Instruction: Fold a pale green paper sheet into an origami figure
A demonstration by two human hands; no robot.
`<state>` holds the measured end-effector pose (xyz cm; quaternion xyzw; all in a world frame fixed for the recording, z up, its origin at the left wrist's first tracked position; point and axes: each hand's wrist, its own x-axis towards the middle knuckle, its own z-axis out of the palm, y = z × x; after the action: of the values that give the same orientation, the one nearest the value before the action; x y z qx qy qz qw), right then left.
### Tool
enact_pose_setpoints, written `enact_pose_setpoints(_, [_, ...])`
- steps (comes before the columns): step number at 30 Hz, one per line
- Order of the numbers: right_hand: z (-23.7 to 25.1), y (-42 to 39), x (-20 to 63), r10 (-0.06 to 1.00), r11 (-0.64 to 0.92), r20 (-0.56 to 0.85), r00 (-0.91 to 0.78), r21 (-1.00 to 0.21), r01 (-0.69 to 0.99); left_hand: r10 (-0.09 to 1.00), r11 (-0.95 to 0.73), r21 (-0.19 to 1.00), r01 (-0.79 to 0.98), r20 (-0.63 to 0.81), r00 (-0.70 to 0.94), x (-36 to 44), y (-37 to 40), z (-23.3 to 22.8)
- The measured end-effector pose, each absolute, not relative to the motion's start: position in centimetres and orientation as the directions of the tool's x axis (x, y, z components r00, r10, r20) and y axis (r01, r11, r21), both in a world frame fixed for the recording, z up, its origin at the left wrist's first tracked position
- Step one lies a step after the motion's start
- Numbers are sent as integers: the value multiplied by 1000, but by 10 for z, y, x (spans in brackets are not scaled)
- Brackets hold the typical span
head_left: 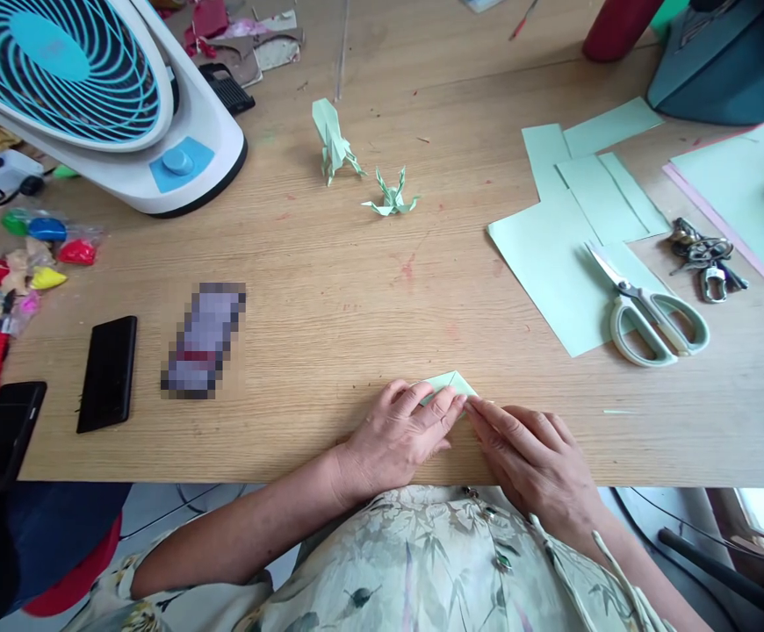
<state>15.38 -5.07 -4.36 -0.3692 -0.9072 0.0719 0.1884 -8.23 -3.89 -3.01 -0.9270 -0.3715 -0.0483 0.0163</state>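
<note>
A small folded piece of light green paper (pixel 453 381) lies near the table's front edge, its pointed top showing and its lower part covered by my fingers. My left hand (pixel 408 430) lies over its left side, fingers curled and pressing it to the table. At the right corner, my right hand (pixel 530 448) pinches the paper's edge with its fingers together. Farther back, two light green origami figures stand on the table: a taller one (pixel 333 140) and a small spiky one (pixel 392 193).
On the right lie green paper sheets (pixel 540 263), scissors (pixel 652 316) and keys (pixel 708 254). To the left are a fan (pixel 184 167), a black phone (pixel 109 373), a blurred-out rectangular object (pixel 204 342) and colourful clay packets (pixel 46 230). A bluish bag (pixel 724 70) stands back right.
</note>
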Motion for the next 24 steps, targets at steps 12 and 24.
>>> enact_pose_setpoints(12, [-44, -48, 166, 614, 789, 258, -746, -174, 590, 676, -729, -68, 682, 93, 731, -84, -43, -35])
enact_pose_setpoints(24, [-43, -51, 175, 676, 737, 307, -670, -292, 609, 697, -711, -12, 703, 120, 707, -85, -44, -38])
